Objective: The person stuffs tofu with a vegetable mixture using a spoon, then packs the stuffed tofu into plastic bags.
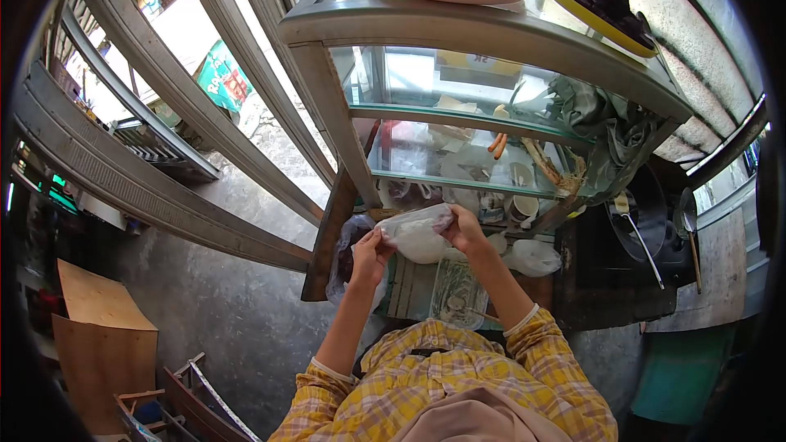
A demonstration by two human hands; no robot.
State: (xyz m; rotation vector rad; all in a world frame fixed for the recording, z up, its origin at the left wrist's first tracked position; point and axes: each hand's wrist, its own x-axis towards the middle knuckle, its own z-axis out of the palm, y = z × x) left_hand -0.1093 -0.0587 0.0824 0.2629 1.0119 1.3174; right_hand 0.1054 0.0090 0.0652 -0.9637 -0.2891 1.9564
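Below the glass food cabinet (491, 106), both hands are holding a clear plastic bag (416, 233) with something white inside, just over the low counter (409, 290). Left hand (368, 255) is pinching the bag's left end tight, and right hand (463, 229) is gripping the top right end, so the bag is looking filled but not yet tied. Another filled bag (534, 257) is lying on the counter near the right arm.

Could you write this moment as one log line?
left hand: grips plastic bag | right hand: grips same bag | place: counter below glass display case | wok at right
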